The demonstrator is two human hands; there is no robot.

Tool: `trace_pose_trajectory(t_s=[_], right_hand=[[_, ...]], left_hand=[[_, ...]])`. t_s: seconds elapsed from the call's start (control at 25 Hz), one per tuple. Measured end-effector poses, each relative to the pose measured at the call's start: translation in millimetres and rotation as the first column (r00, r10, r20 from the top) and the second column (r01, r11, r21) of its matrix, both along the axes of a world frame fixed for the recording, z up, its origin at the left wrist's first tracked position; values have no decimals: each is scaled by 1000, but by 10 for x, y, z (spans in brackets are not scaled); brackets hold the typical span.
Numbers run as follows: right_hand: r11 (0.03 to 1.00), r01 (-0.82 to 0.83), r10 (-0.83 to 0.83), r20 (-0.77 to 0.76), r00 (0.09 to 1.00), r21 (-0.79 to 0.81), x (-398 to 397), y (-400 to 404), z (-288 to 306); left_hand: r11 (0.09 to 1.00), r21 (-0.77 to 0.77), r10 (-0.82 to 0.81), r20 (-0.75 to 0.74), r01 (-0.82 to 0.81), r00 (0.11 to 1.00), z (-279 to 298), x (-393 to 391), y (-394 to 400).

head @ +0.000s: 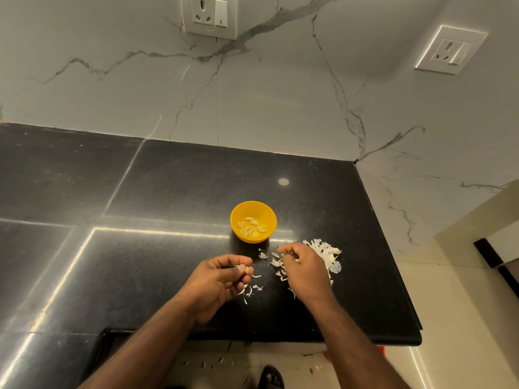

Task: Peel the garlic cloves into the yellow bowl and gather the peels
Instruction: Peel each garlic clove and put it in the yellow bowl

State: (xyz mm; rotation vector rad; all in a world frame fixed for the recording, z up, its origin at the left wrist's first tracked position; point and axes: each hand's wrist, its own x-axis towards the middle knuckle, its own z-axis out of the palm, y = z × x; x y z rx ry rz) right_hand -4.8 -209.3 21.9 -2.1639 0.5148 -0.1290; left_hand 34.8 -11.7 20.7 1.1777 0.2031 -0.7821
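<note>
Head view: left hand (222, 279) is pinching a small garlic clove (247, 270) between thumb and fingertips, just above the black tabletop (168, 192). Right hand (304, 272) is hovering with curled fingers among loose peels (278, 262); whether it is gripping any, cannot tell. A heap of peels (327, 252) is lying behind it. Yellow bowl (253, 221) is sitting near, beyond both hands, holding peeled cloves (252, 228).

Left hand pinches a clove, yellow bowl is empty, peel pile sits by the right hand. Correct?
Not quite. The head view shows the yellow bowl already holds several peeled cloves. The rest stands: the left hand pinches a clove, and the peel pile sits by the right hand.
</note>
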Motion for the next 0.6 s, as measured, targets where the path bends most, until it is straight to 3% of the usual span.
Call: trace_pose_trajectory(t_s=[0.16,0.24,0.6], right_hand=[[937,-292,273,119,955,190,-34,143,49],[911,-366,346,127,929,189,-27,217,39],[917,-360,330,181,927,172,-57,272,81]], left_hand=[[1000,-9,-12,-9,12,1000,16,25,14],[1000,-20,-16,-14,15,1000,32,24,6],[999,31,21,-35,-20,999,45,56,13]])
